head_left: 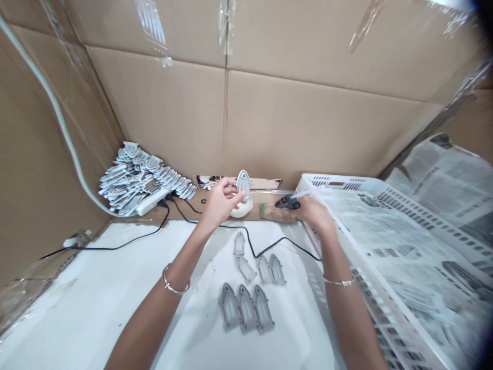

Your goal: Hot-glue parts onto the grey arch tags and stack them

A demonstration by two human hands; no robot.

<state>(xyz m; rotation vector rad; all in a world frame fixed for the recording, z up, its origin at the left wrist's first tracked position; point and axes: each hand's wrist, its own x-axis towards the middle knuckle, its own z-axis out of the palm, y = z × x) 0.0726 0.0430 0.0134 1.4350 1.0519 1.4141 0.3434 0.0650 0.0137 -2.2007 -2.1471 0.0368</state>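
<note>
Pinched in the fingers of my left hand [224,201] is a small pale grey frame-like part [243,185] with a pointed top, held upright above a round white dish [242,209]. My right hand [310,210] is closed around a black tool [287,202], which appears to be a glue gun with a whitish stick at its back, over a brown pad [278,212]. Several similar grey parts lie on the white table, some in a front row [246,308] and others [264,268] farther back.
A large pile of similar parts [142,177] lies at the back left beside a white power strip [154,200]. A black cable [250,241] crosses the table. On the right stands a white basket [346,181] lined with newspaper. Cardboard walls [269,123] enclose the back and left.
</note>
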